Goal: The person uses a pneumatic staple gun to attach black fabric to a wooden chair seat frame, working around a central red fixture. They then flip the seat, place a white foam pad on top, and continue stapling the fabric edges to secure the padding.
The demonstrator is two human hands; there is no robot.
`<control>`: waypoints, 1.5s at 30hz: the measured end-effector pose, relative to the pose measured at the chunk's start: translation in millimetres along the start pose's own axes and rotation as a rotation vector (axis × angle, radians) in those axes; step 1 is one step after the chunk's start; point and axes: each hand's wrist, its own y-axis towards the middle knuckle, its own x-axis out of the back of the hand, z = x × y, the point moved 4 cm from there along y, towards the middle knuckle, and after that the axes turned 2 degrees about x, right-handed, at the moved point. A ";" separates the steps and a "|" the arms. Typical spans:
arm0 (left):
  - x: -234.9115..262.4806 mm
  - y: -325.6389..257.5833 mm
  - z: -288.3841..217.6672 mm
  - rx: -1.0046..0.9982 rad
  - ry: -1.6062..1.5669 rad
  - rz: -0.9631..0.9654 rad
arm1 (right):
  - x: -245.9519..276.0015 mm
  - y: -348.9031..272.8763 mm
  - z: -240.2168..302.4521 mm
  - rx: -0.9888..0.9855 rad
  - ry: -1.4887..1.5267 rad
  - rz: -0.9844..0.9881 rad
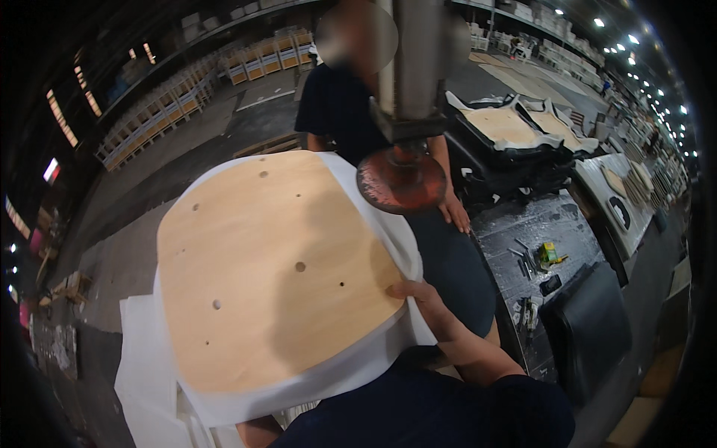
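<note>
A padded plywood seat panel (246, 224), pale wood with several drilled holes and white padding around its rim, is tilted up in front of me. My right hand (414, 293) grips its right edge, thumb on the wood and fingers out of sight behind. My left forearm (258, 431) shows at the lower edge; the left hand is hidden behind the panel. Just beyond my right hand lies a dark, rounded, flat piece (452, 261). Another person's hand (454, 212) rests at its far edge. A worn red press disc (402, 179) hangs above it.
White sheets (142, 366) are stacked at lower left. On the right, a dark worktable (538, 224) carries small tools and a yellow-green box (550, 252). Black padded panels (590, 328) lean beside it. Upholstered pieces (508, 127) are piled behind. A person (340, 104) stands opposite.
</note>
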 end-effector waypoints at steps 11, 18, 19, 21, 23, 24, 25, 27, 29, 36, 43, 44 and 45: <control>-44.8 36.9 56.1 0.234 0.029 0.125 | 103.1 -48.5 56.2 0.260 -0.003 -0.228; -60.6 54.9 67.2 0.296 0.035 0.170 | 126.0 -44.2 82.5 0.290 0.012 -0.239; -60.3 56.5 68.3 0.309 0.034 0.166 | 132.0 -44.9 84.1 0.287 0.021 -0.227; -54.5 55.0 69.7 0.318 0.040 0.153 | 130.9 -39.5 88.3 0.277 0.040 -0.189; -48.5 51.5 74.7 0.330 0.042 0.136 | 131.2 -38.8 89.8 0.230 0.049 -0.197; -44.7 47.7 77.0 0.336 0.045 0.125 | 131.0 -38.3 90.1 0.209 0.054 -0.200; -41.3 44.4 79.3 0.339 0.043 0.115 | 131.0 -37.2 90.0 0.204 0.051 -0.210; -35.8 38.4 84.7 0.358 0.045 0.105 | 138.5 -39.8 92.5 0.203 0.044 -0.237; -29.3 30.2 88.9 0.373 0.045 0.087 | 146.1 -46.1 96.9 0.187 0.040 -0.258; -28.7 15.7 111.0 0.443 0.061 0.074 | 181.4 -76.2 101.7 -0.013 -0.437 -0.562; -16.4 12.5 153.7 0.492 0.209 0.020 | 212.5 -74.3 68.6 -0.074 -0.514 -0.551; -3.1 13.8 159.5 0.521 0.253 -0.012 | 214.1 -71.4 67.7 -0.055 -0.511 -0.540; -0.3 11.2 161.7 0.471 0.274 -0.033 | 217.1 -70.8 66.7 -0.086 -0.546 -0.577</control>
